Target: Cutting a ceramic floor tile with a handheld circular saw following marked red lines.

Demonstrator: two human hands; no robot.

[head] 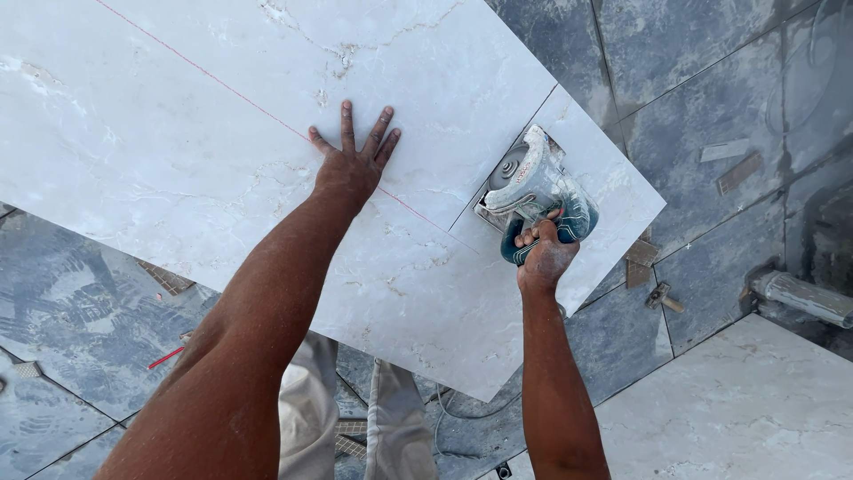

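A large white marble-patterned tile (178, 142) lies raised above the floor, with a thin red line running diagonally across it. My left hand (352, 158) presses flat on the tile, fingers spread, right on the red line. My right hand (544, 253), dusted white, grips the dark handle of a grey-blue handheld tile cutter (538, 191). The cutter rests on the tile near its right corner. A straight cut runs from the cutter up toward the tile's far edge.
Dark grey floor tiles (702, 133) surround the work, with small tile scraps (638, 262) and a grey cylindrical object (804, 298) at the right. Another pale tile (737, 409) lies at the lower right. My trouser legs (355, 418) and a cable show beneath the tile.
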